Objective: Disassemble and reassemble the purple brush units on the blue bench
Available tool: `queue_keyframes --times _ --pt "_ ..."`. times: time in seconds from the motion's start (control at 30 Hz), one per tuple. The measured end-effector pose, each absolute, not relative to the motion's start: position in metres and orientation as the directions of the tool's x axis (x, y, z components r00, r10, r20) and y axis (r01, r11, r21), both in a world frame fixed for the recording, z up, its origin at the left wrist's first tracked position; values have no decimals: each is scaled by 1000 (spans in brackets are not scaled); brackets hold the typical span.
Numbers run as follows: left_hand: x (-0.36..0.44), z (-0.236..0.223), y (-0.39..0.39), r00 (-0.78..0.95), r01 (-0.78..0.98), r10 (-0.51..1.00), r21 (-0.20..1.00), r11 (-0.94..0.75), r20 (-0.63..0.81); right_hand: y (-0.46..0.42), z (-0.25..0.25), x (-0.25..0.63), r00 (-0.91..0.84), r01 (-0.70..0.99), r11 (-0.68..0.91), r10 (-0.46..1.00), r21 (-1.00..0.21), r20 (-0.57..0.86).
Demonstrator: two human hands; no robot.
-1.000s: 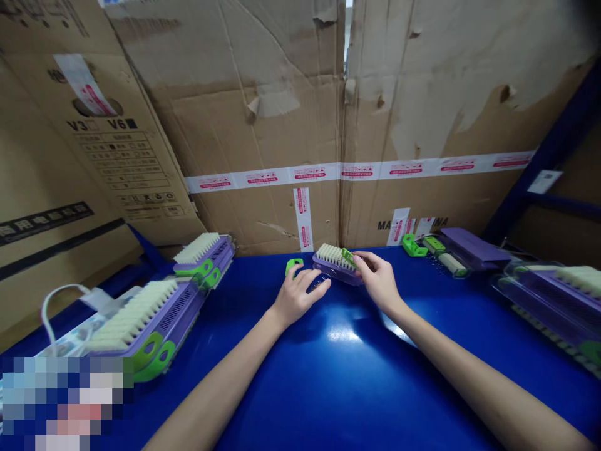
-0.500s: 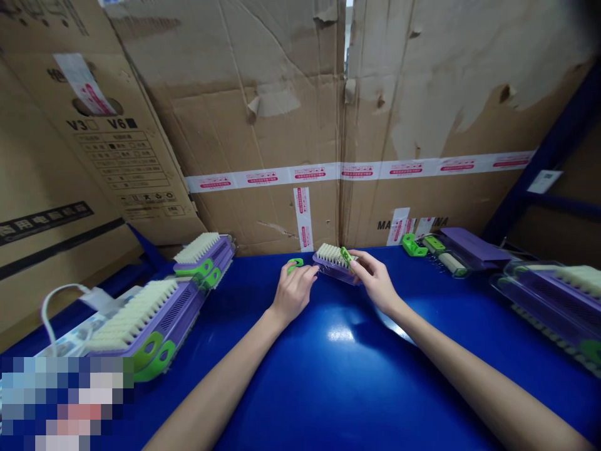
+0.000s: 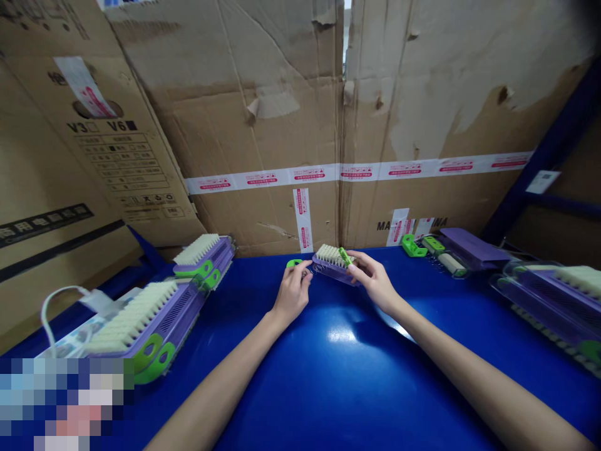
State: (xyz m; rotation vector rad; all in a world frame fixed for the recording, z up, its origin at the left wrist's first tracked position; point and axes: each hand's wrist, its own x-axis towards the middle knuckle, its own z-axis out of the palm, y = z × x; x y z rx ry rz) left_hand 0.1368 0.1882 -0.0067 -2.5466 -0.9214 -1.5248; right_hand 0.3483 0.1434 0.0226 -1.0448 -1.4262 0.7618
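My right hand [image 3: 373, 280] pinches a small green plastic piece [image 3: 345, 256] between thumb and fingers. Just behind that piece lies a purple brush [image 3: 328, 268] with cream bristles facing up, on the blue table. Thin metal wire hooks [image 3: 320, 268] show in the gap between my two hands. My left hand [image 3: 292, 289] is closed, its thumb and fingertips together beside the hooks. Whatever is in the left fingertips is too small to name. A green loop [image 3: 295, 263] shows behind the left fingers, partly hidden by them.
More purple brushes with green ends [image 3: 141, 319] are stacked at the left, near a white cable [image 3: 51, 307]. At the right are a green holder [image 3: 414, 245], a purple packaged item [image 3: 469, 247] and boxed brushes [image 3: 554, 300]. Cardboard [image 3: 263, 138] walls the table's back edge [image 3: 253, 255].
My left hand's fingers have shifted slightly, from a loose curl to a closer pinch by the wire hooks. My right hand stays nearly in place with the green piece.
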Motion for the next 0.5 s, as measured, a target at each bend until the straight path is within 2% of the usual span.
queue_keyframes --times 0.17,0.37,0.5 --pt "139 -10 186 329 411 592 452 -791 736 144 24 352 62 202 405 903 -892 425" --pt "144 -7 187 255 250 748 706 -663 612 147 19 357 56 262 415 895 -871 443" --pt "143 -6 190 171 198 797 772 -603 579 149 19 361 44 297 434 884 -850 466"
